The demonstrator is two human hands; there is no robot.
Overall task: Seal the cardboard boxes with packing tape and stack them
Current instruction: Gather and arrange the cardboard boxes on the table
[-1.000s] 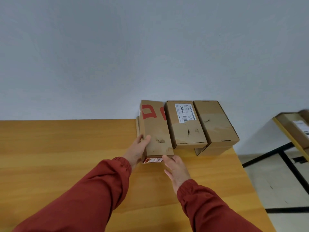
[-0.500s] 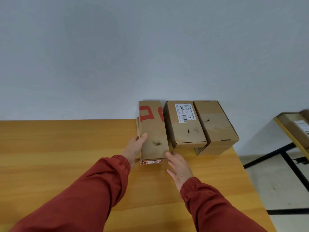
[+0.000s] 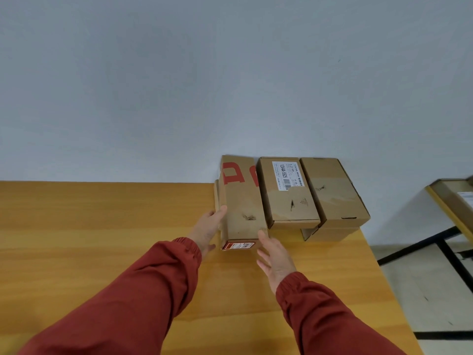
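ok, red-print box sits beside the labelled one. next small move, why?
Probably lift both hands off. The red-print box looks flush beside the labelled box with its far end at the wall; the left hand and right hand only touch it with straight fingers.

A wooden table (image 3: 89,239) with a yellow-brown grain is seen under the left hand (image 3: 206,230) and the right hand (image 3: 275,257), and is extended far out to the left of the left hand. A plain pale grey wall (image 3: 179,85) is met by its far edge, beyond both hands. To the right of the right hand, past the table edge, a light floor (image 3: 422,290) is crossed by a black stripe (image 3: 445,334). Farther right, a second table (image 3: 446,210) with a yellow edge is carried on a black frame (image 3: 419,244).
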